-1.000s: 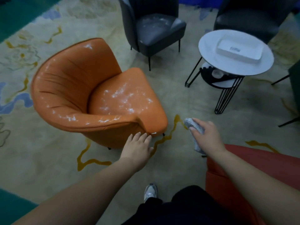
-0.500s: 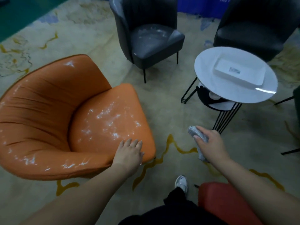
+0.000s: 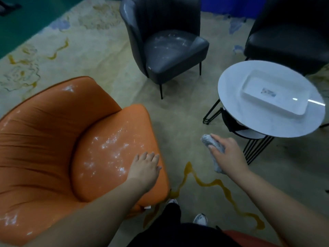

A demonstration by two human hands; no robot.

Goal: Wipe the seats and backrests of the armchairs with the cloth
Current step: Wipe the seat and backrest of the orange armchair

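Observation:
An orange armchair [image 3: 44, 139] fills the lower left, its seat and backrest flecked with white smears. My left hand [image 3: 144, 169] rests flat on the front right part of the seat, fingers straight. My right hand [image 3: 227, 154] hovers over the carpet to the right of the chair and grips a rolled grey cloth [image 3: 211, 145]. A dark grey armchair [image 3: 169, 50] with white marks on its seat stands further back. A black armchair [image 3: 288, 38] is at the top right.
A round white side table [image 3: 249, 122] on black wire legs stands right of my right hand and carries a white rectangular tray [image 3: 300, 107]. A red seat edge [image 3: 249, 237] shows at the bottom right. My shoes and dark trousers are at the bottom centre, on patterned carpet.
The view has moved closer to the orange armchair. My left hand went from the chair's front edge onto the seat. My right hand keeps holding the cloth.

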